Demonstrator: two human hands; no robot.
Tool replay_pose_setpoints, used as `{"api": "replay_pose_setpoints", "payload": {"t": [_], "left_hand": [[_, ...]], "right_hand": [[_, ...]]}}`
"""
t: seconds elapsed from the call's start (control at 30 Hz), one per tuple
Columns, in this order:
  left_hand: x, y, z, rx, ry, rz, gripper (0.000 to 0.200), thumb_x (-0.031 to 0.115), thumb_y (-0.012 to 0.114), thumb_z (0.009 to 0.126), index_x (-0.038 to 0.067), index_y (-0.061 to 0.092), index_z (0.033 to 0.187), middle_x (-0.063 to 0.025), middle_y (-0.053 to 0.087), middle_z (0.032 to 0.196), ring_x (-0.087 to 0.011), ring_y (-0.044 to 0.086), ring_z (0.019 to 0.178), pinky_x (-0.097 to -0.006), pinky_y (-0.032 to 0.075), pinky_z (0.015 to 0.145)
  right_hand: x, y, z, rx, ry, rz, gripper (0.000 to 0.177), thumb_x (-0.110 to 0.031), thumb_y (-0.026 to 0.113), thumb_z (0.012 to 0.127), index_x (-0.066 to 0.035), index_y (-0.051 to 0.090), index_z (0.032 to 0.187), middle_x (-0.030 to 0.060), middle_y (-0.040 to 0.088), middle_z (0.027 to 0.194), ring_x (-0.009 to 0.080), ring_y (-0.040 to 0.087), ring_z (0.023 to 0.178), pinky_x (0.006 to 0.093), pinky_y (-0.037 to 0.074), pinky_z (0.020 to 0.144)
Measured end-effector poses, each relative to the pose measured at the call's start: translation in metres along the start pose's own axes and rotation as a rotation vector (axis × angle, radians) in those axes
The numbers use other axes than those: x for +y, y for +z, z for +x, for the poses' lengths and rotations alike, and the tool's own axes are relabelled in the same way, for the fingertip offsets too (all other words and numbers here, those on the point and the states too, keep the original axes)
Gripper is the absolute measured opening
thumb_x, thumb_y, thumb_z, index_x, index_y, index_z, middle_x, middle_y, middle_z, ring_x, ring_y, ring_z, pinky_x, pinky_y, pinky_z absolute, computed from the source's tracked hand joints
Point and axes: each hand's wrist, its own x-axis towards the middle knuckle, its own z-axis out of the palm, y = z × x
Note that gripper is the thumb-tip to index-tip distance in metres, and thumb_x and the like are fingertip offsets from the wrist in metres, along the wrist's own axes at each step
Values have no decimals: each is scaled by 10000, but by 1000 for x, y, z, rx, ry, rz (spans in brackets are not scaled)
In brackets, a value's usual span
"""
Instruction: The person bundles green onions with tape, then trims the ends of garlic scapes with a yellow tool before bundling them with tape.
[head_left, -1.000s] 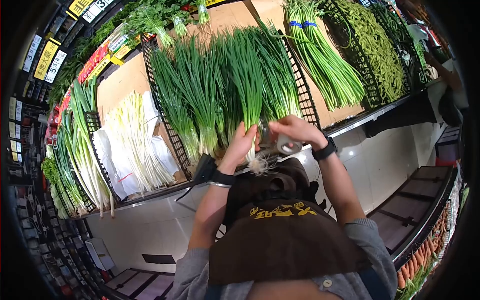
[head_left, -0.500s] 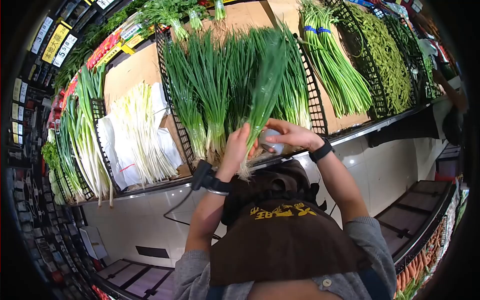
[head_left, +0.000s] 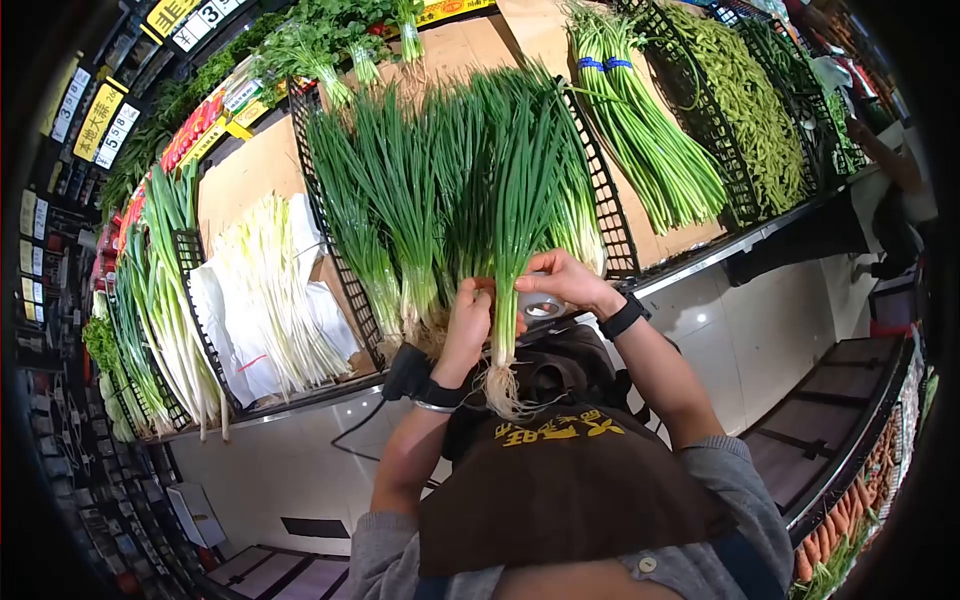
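green scallion bunch (head_left: 518, 220) stands upright in front of the black crate (head_left: 612, 220) stacked with more scallions, its white roots (head_left: 503, 388) hanging just above the brown apron (head_left: 560, 490). the left hand (head_left: 466, 325) is wrapped round the pale stems, fingers closed on them. the right hand (head_left: 560, 282) pinches the same stems from the other side, fingertips drawn together, with a grey tape roll (head_left: 543, 311) just beneath its palm.

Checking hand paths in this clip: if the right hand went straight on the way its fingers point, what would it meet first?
The right hand points at the long green scallion bunch with white roots in the left hand; it meets that first, seemingly touching it.
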Motion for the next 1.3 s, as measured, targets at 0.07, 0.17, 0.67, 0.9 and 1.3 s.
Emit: {"api": "replay_pose_setpoints", "payload": {"t": [0.07, 0.17, 0.67, 0.9, 1.3], "left_hand": [[6, 4, -7, 21, 13, -8, 281, 271, 381, 951, 13, 447, 1042, -112, 599, 700, -185, 605, 574, -274, 489, 480], [-44, -9, 12, -43, 229, 511, 262, 265, 510, 910, 18, 466, 985, -58, 544, 699, -133, 572, 566, -265, 481, 479], [11, -16, -9, -641, -210, -204, 400, 394, 387, 932, 9, 481, 988, -95, 578, 721, -185, 606, 646, -321, 529, 693], [1, 11, -7, -145, 195, 487, 227, 229, 549, 895, 30, 470, 971, 7, 499, 692, -72, 494, 564, -240, 440, 509], [17, -6, -13, -508, 54, 111, 301, 308, 479, 920, 12, 529, 938, -48, 564, 755, -126, 559, 686, -278, 476, 672]], "right_hand": [[2, 1, 5, 44, 52, -42, 224, -215, 688, 798, -21, 616, 713, -2, 574, 652, 53, 502, 566, 225, 399, 491], [17, 7, 13, 271, -325, -744, 294, -300, 687, 794, -30, 603, 715, 18, 528, 599, 59, 480, 536, 204, 359, 462], [-5, -4, -16, -62, -106, 46, 256, -260, 666, 816, -32, 666, 933, -26, 621, 744, 22, 510, 608, 200, 415, 508], [-22, 9, -15, 147, -185, -412, 292, -291, 636, 837, -3, 621, 795, -11, 558, 670, 42, 449, 520, 211, 356, 450], [-32, 8, -17, -80, 36, -282, 248, -260, 668, 811, -13, 680, 801, 13, 609, 722, 44, 525, 663, 212, 415, 577]]}}
